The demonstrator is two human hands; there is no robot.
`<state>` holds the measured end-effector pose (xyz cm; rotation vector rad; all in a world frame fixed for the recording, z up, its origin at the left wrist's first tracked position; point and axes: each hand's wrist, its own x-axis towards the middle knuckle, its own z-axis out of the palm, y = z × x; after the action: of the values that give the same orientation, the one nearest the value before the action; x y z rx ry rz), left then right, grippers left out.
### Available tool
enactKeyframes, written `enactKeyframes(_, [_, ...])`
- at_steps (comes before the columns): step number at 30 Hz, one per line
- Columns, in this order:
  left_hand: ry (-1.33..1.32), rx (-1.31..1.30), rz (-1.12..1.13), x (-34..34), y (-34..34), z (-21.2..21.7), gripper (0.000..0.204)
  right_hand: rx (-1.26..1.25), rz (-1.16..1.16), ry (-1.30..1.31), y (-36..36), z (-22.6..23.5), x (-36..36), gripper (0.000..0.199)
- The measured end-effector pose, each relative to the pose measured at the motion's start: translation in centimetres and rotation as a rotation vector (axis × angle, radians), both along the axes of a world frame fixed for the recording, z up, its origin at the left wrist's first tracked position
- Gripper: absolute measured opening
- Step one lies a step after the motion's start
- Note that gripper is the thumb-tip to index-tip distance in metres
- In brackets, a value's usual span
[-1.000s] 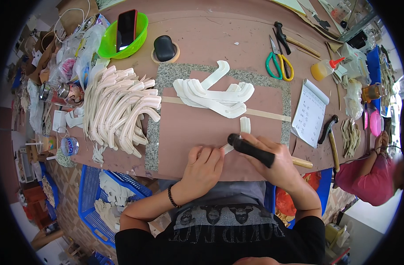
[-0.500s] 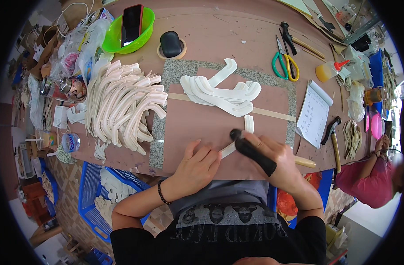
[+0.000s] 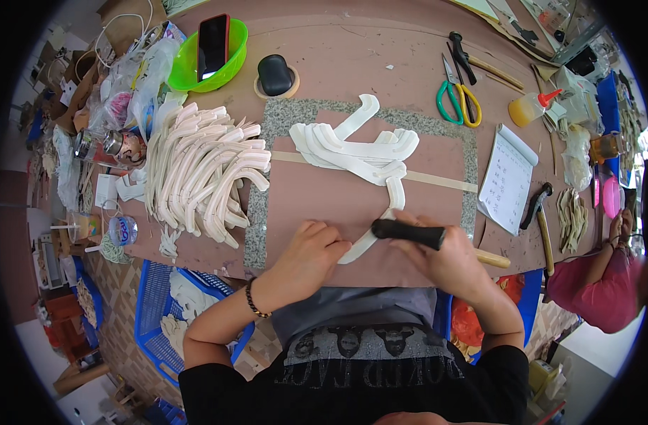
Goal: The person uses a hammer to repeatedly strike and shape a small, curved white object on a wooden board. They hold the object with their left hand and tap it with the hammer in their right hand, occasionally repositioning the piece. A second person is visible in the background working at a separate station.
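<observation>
A curved white strip (image 3: 363, 246) lies on the brown board (image 3: 317, 198) in front of me. At its left end, my left hand (image 3: 311, 253) is closed with bent fingertips against the strip. My right hand (image 3: 448, 258) grips a hammer (image 3: 416, 233) with a black head and a light wooden handle, which sticks out to the right. The hammer head is over the middle of the strip and hides part of it; contact is unclear. Just beyond lies a small pile of white curved strips (image 3: 352, 147). A larger heap of cream strips (image 3: 203, 170) sits to the left.
A green bowl (image 3: 235, 67) with a phone stands at the back left, near a black case on a tape roll (image 3: 276, 76). Scissors (image 3: 460, 99), a glue bottle (image 3: 529, 108), a notepad (image 3: 506, 180) and another hammer (image 3: 540, 219) lie right. A blue basket (image 3: 154, 319) sits below the left table edge.
The hammer head has turned from slanting to nearly level, and my right hand has shifted slightly. My left hand has moved slightly left, showing more of the strip.
</observation>
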<state>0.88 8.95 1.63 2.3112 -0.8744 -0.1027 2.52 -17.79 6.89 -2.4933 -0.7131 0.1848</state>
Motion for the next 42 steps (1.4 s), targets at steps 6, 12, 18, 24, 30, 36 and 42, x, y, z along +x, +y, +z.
enactKeyframes(6, [-0.117,-0.071,0.148,-2.2,-6.2,-1.6,0.026,0.081,-0.146,0.004,-1.5,1.8,-0.9,0.043])
enactKeyframes(12, [-0.254,0.077,0.002,-2.1,-5.7,-0.6,0.030,-0.023,-0.118,-0.046,-2.2,0.8,-0.5,0.053])
enactKeyframes(18, [-0.277,0.138,-0.167,-1.2,-4.1,-0.3,0.034,0.019,-0.016,0.006,-2.1,-0.3,-1.6,0.059])
enactKeyframes(24, [-0.312,0.168,-0.277,-0.2,-2.6,-0.4,0.037,0.062,0.014,-0.095,-1.4,0.6,-2.1,0.056])
enactKeyframes(30, [-0.355,0.177,-0.324,0.2,-1.8,-0.2,0.036,-0.048,-0.045,-0.069,-1.4,1.9,-2.0,0.060])
enactKeyframes(36, [-0.325,0.149,-0.324,0.2,-0.8,-0.9,0.035,0.019,0.070,-0.065,-0.8,0.5,-2.2,0.065])
enactKeyframes(42, [-0.354,0.080,-0.258,0.2,-0.2,-1.5,0.035,-0.036,0.118,0.008,0.5,0.5,-2.3,0.065])
